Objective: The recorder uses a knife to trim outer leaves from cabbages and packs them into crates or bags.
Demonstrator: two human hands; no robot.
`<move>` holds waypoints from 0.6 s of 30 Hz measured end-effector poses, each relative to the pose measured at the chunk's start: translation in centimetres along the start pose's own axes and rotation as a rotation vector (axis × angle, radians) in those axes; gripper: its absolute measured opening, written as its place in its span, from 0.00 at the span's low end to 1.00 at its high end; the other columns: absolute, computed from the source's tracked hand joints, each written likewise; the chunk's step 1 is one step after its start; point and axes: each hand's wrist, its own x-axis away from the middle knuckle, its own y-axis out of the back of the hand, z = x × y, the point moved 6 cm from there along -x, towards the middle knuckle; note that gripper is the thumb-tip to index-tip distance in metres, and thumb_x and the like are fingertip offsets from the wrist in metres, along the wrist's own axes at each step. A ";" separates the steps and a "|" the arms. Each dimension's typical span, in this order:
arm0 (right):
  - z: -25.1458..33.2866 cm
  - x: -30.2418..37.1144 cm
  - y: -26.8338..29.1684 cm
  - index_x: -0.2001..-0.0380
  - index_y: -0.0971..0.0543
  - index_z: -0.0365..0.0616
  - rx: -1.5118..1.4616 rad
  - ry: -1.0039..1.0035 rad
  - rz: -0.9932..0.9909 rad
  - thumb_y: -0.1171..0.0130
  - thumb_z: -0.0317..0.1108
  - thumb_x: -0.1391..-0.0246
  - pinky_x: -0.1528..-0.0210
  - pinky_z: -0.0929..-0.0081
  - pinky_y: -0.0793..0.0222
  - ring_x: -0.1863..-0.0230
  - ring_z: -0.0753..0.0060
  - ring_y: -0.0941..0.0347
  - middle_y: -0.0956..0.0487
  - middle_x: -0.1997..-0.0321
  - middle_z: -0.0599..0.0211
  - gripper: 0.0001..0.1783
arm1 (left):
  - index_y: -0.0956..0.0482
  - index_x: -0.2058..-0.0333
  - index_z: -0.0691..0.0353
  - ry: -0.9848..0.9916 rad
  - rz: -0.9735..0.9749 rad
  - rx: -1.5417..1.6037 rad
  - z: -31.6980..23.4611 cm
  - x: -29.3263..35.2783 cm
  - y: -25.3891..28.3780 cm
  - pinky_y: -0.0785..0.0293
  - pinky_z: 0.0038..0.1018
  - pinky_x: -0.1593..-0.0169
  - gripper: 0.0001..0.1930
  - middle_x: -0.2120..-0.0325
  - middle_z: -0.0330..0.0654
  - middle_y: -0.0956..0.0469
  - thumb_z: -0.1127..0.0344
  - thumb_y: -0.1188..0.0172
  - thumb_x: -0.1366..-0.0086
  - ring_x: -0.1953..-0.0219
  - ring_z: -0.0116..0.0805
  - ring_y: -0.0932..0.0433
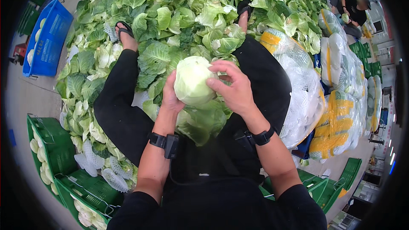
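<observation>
A black shirt (213, 211) fills the foreground; beyond it, a round, pale cabbage (191, 81), showing no clear long axis, sits between two bare hands. The left hand (170, 96) cups its left side, gripping it. The right hand (235, 88) touches its right side, fingers (223, 67) parted, the cabbage immediately to their left. Loose leaves (155, 57) spread beyond, a blue crate (53, 34) far left.

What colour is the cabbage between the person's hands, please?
The cabbage is pale green; the head view shows it best.
</observation>
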 end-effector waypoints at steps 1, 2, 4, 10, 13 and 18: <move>0.1 0.1 0.3 0.53 0.18 0.39 0.003 0.018 -0.022 0.30 0.34 0.47 0.46 0.71 0.29 0.46 0.67 0.25 0.22 0.46 0.63 0.18 | 0.35 0.35 0.66 0.011 0.044 0.004 -0.1 0.0 -0.3 0.29 0.41 0.36 0.35 0.40 0.52 0.27 0.42 0.55 0.27 0.40 0.45 0.25; 0.1 0.1 0.4 0.53 0.18 0.39 0.003 0.017 -0.020 0.30 0.34 0.47 0.46 0.71 0.29 0.46 0.67 0.25 0.22 0.46 0.63 0.18 | 0.35 0.35 0.66 0.021 0.086 0.007 -0.3 0.1 -0.5 0.29 0.41 0.36 0.34 0.40 0.52 0.27 0.43 0.54 0.27 0.40 0.45 0.25; 0.5 0.2 0.8 0.57 0.18 0.40 0.042 0.050 -0.016 0.29 0.32 0.48 0.54 0.76 0.28 0.56 0.76 0.23 0.20 0.53 0.67 0.16 | 0.35 0.35 0.66 -0.009 0.059 -0.052 -0.6 0.2 -0.3 0.29 0.40 0.36 0.34 0.40 0.52 0.27 0.44 0.52 0.28 0.40 0.45 0.25; -0.3 0.0 0.4 0.61 0.18 0.41 -0.423 -0.265 0.152 0.31 0.30 0.45 0.65 0.84 0.29 0.69 0.88 0.26 0.21 0.66 0.75 0.09 | 0.35 0.36 0.69 -0.103 0.065 -0.232 -1.6 0.3 0.0 0.30 0.37 0.37 0.35 0.42 0.54 0.26 0.48 0.44 0.34 0.42 0.45 0.25; 0.3 0.2 0.4 0.62 0.18 0.40 -0.144 -0.241 0.146 0.33 0.29 0.44 0.64 0.83 0.28 0.68 0.87 0.27 0.22 0.67 0.77 0.08 | 0.35 0.37 0.71 -0.155 0.103 -0.328 -2.2 0.7 -0.7 0.30 0.37 0.37 0.37 0.43 0.55 0.26 0.49 0.43 0.36 0.42 0.45 0.24; 1.8 0.7 0.8 0.62 0.18 0.39 -0.005 -0.056 0.225 0.34 0.30 0.42 0.60 0.81 0.28 0.66 0.84 0.25 0.20 0.65 0.75 0.07 | 0.35 0.37 0.73 -0.223 0.102 -0.352 -2.9 0.9 -0.9 0.29 0.37 0.38 0.36 0.44 0.55 0.26 0.49 0.45 0.35 0.42 0.45 0.24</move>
